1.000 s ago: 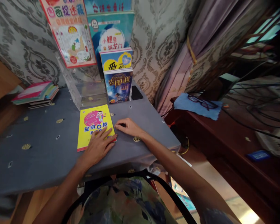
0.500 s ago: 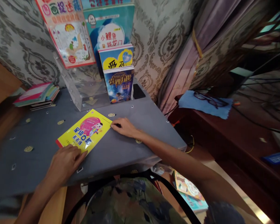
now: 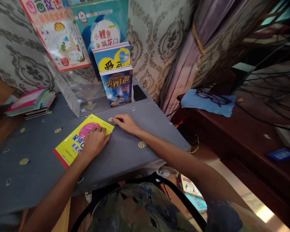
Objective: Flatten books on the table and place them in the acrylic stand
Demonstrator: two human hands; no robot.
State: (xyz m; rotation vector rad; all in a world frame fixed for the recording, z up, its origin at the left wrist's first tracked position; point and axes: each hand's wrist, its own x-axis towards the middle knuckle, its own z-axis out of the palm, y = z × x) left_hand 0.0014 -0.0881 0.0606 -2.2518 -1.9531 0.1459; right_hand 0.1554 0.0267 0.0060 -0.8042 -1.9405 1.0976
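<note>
A thin yellow children's book [image 3: 73, 143] lies slanted on the grey table [image 3: 38, 167]. My left hand [image 3: 94, 140] rests flat on its cover, fingers stretched toward the far corner. My right hand [image 3: 125, 123] touches that far right corner with its fingertips, fingers together and low on the cloth. Behind the hands a clear acrylic stand [image 3: 79, 96] holds several upright books, the front one dark blue [image 3: 118, 85].
A stack of thin books [image 3: 30, 102] lies at the table's far left. A black phone [image 3: 139, 92] sits beside the stand. To the right, a dark wooden bench carries a blue cloth [image 3: 205, 104] with glasses [image 3: 211, 96] on it. More books lie on the floor [image 3: 192, 193].
The yellow book was turned from square to slanted. My left hand slid off toward its near edge, then came back onto the cover. My right hand stayed at the book's far corner.
</note>
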